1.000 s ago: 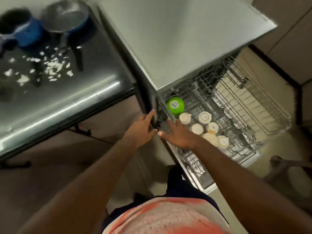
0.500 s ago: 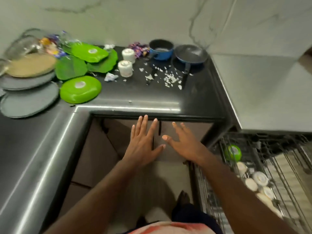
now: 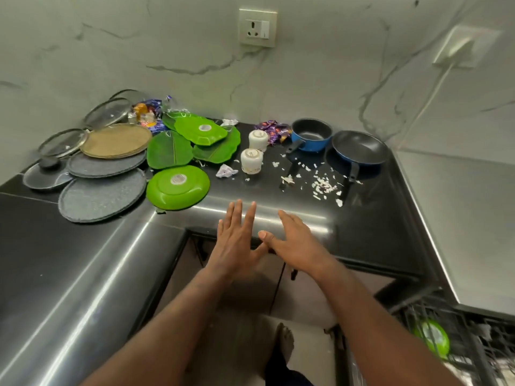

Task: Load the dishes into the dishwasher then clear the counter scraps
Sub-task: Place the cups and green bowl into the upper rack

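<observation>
Glass lids [image 3: 107,112]: stacked overlapping at the far left of the counter [image 3: 83,274], against the wall. The number cannot be counted, as the rims overlap.
Grey plates [image 3: 100,197]: laid flat in front of the lids and partly covered by a stack of brown plates [image 3: 117,140]. A dark knobbed lid [image 3: 47,174] is tucked at their left.
Green plates [image 3: 178,186]: one round plate is turned face down near the counter's front edge. Leaf-shaped ones [image 3: 170,149] are overlapped behind it, with their far edges hidden.
Left hand [image 3: 237,246]: held flat above the counter's front edge, fingers straight and spread, nothing gripped.
White cups [image 3: 251,160]: two are set upside down, just beside the green plates. Crumpled paper [image 3: 227,171] is seen beside the nearer one.
Right hand [image 3: 295,243]: fingers are extended and relaxed, and nothing is held. Its thumb tip is met by the left thumb, though contact cannot be confirmed.
Blue saucepan [image 3: 310,135]: set upright at the back, with the handle pointed forward-left.
Scraps [image 3: 323,185]: small white bits are scattered on the counter in front of the saucepan and the frying pan [image 3: 359,149].
Dishwasher rack [image 3: 473,344]: pulled out at the lower right and cut off by the frame edge. A green bowl [image 3: 432,338] inside is blurred, and the other contents cannot be made out.
</observation>
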